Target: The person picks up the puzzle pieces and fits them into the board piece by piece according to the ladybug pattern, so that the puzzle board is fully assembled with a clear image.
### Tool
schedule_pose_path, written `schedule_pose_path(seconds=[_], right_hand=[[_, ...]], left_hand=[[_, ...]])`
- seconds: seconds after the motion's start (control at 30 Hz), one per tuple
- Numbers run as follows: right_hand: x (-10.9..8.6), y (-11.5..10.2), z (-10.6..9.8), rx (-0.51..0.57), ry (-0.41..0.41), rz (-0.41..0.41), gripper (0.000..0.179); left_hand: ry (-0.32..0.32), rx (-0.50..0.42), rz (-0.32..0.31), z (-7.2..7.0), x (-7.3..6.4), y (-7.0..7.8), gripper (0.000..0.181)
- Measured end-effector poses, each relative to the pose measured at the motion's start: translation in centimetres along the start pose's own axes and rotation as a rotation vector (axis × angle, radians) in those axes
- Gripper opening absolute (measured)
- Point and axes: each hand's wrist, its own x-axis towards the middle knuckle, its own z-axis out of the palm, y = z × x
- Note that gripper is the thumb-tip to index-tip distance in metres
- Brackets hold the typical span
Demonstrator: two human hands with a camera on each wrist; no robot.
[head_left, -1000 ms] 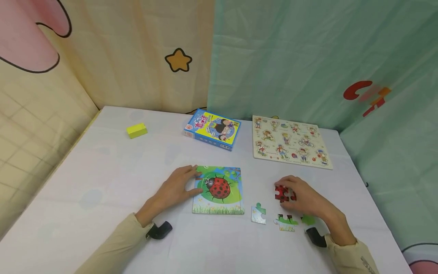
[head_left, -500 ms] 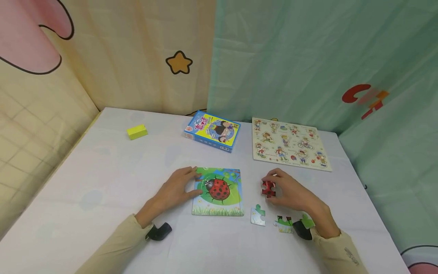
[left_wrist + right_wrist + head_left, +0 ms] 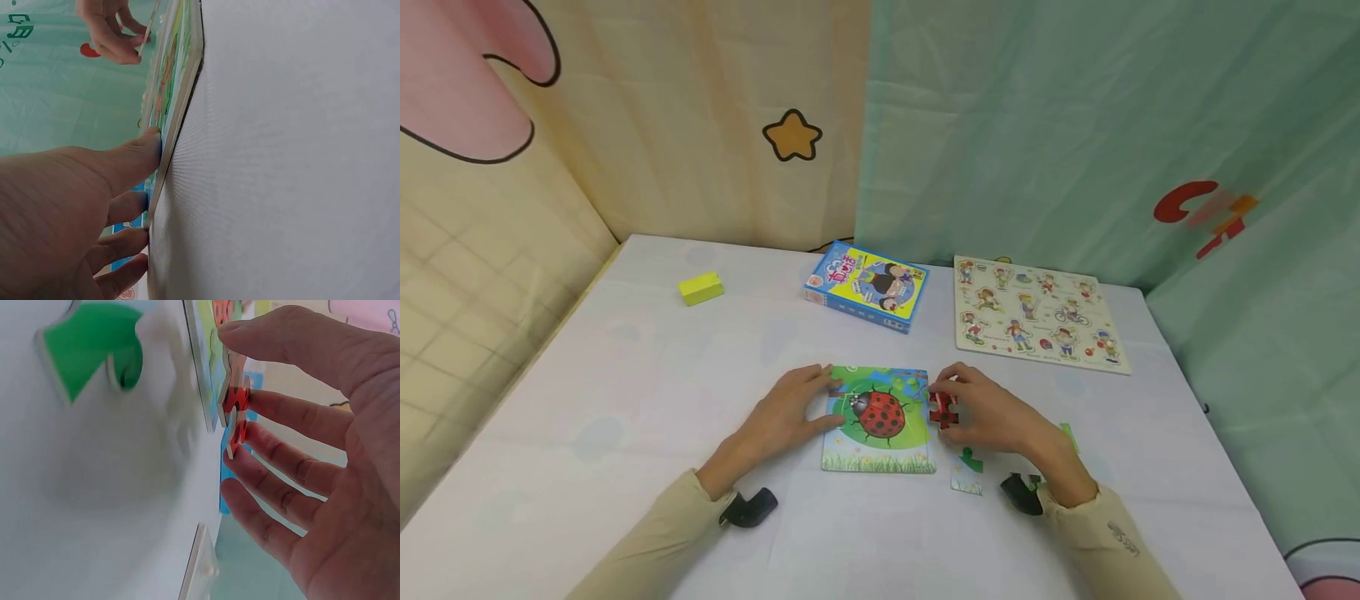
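Observation:
A square ladybug puzzle board (image 3: pixel 880 460) lies on the white table. My left hand (image 3: pixel 781 410) rests on its left side, thumb and fingers extended; in the left wrist view the thumb (image 3: pixel 140 156) presses on the board's edge. At the board's right edge, my right hand (image 3: pixel 988 415) pinches a red jigsaw piece (image 3: pixel 943 410) with black spots. The right wrist view shows that piece between thumb and fingertips, raised above the table. Just below this hand lies a green and pale jigsaw piece (image 3: pixel 967 480). Other green pieces are partly hidden by the right arm and wrist camera.
At the back, a blue and yellow box (image 3: pixel 867 287) lies flat. A cream board with figures (image 3: pixel 1037 315) is to its right. The yellow block (image 3: pixel 701 288) sits at the far left. Curtains (image 3: pixel 1060 125) hang behind the table.
My right hand has carried the red jigsaw piece leftward, from beyond the loose pieces to the board's right edge. The left hand and the board have stayed in place.

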Motion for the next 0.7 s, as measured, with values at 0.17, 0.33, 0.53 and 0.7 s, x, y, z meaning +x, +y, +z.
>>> schedule_pose_path(seconds=[0.17,0.33,0.53,0.7], right_hand=[[0.9,-1.0,0.4,-0.006,0.002,-0.072,0.052],[1.9,-1.9,0.9,0.000,-0.005,-0.103,0.053],[2.8,-2.9,1.9,0.020,-0.023,-0.130,0.052],[3.3,-3.8,2.4,0.003,-0.029,-0.139,0.051]], left_hand=[[-0.001,0.002,-0.005,-0.1,0.0,0.1,0.061],[0.000,-0.007,-0.010,-0.2,0.0,0.1,0.061],[-0.002,-0.008,0.000,-0.1,-0.1,0.0,0.060],[0.007,-0.006,0.013,-0.1,-0.1,-0.1,0.060]])
